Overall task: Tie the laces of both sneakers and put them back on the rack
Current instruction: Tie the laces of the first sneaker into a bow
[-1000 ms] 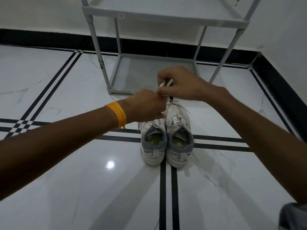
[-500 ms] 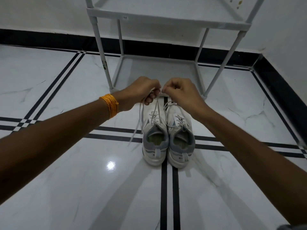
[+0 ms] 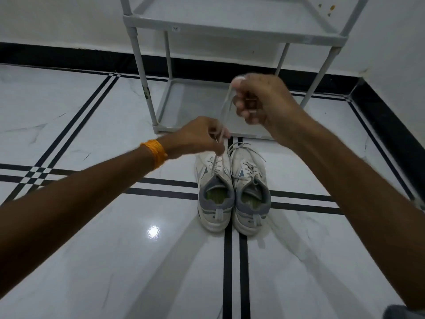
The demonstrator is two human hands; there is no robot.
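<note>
Two white and grey sneakers stand side by side on the floor, heels toward me: the left sneaker and the right sneaker. My left hand, an orange band on its wrist, pinches the left sneaker's lace just above the toe end. My right hand is raised higher and to the right, fingers closed on the other end of that lace, which stretches taut between both hands. The right sneaker's laces lie in loose loops on its tongue. The grey rack stands just behind the shoes.
The floor is glossy white marble with black inlay lines. A black skirting runs along the white walls, which meet in a corner at the right. The rack's bottom shelf sits at floor level, directly beyond the sneakers' toes.
My hands were close together over the sneakers' toes; now the right hand has pulled up and to the right, drawing the lace taut, while the left hand stays low.
</note>
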